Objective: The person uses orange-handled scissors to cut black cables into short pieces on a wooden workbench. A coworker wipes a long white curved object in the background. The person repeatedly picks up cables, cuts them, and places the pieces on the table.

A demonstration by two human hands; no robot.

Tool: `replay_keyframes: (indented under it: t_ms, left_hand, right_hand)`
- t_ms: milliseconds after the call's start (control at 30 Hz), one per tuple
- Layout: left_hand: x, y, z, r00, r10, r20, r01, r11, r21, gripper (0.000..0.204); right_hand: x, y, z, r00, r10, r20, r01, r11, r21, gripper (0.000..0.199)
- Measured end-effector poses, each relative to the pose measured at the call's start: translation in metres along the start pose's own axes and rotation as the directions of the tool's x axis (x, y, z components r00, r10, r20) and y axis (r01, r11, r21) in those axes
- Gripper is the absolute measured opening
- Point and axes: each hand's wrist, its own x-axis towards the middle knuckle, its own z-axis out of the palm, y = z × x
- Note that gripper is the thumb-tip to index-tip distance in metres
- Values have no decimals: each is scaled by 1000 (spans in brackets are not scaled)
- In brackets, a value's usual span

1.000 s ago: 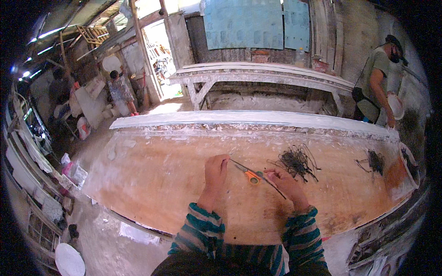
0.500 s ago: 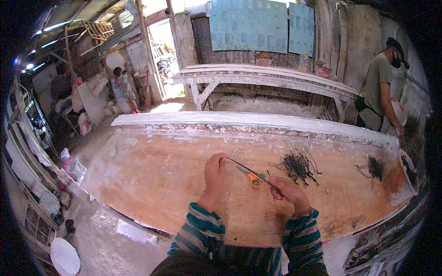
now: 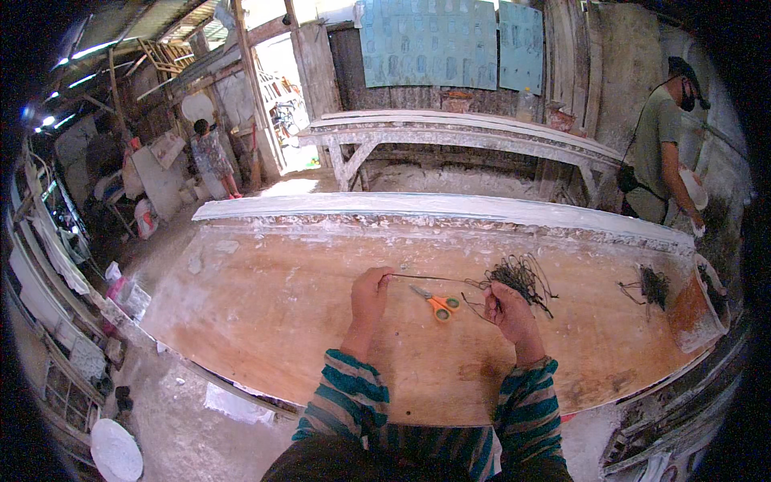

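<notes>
A thin dark cord (image 3: pixel 430 278) is stretched nearly level above the wooden tabletop (image 3: pixel 273 321). My left hand (image 3: pixel 369 299) pinches one end of it between thumb and fingers. On the other side my right hand (image 3: pixel 511 313) is closed on the cord, with a loose end hanging from its fingers toward the left. Below the cord lies a pair of scissors (image 3: pixel 441 308) with orange handles, touched by neither hand. A tangled pile of dark cords (image 3: pixel 526 277) rests just beyond my right hand, partly hidden by it.
A smaller bunch of cords (image 3: pixel 649 287) lies near an orange-brown bucket (image 3: pixel 699 309) at the table's right end. A white-coated board (image 3: pixel 434 210) runs along the far edge. One person (image 3: pixel 658 153) stands at the far right, another (image 3: pixel 213 157) at the back left. Behind stands a long bench (image 3: pixel 458 124).
My right hand has moved up and slightly right, toward the cord pile. The cord, which sloped down to the right, now runs almost level, and the scissors show fully.
</notes>
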Motion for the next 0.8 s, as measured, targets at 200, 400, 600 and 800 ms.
replay_keyframes:
  t_ms: [200, 400, 600, 800]
  left_hand:
    - [-4, -3, 4, 990, 0, 142, -10, 997, 71, 14]
    - [-6, -7, 5, 982, 4, 188, -34, 987, 154, 15]
    - [-9, -11, 8, 969, -80, 234, 36, 982, 184, 14]
    - [-15, -15, 19, 992, -47, 118, 45, 999, 13, 12]
  right_hand:
    - [-8, -15, 1, 997, -67, 49, 49, 953, 299, 24]
    - [-8, -18, 4, 987, -137, 83, 99, 928, 359, 32]
    - [-11, -19, 8, 957, -261, 125, 193, 897, 397, 37]
    - [-9, -18, 14, 941, -319, 110, 259, 892, 371, 30]
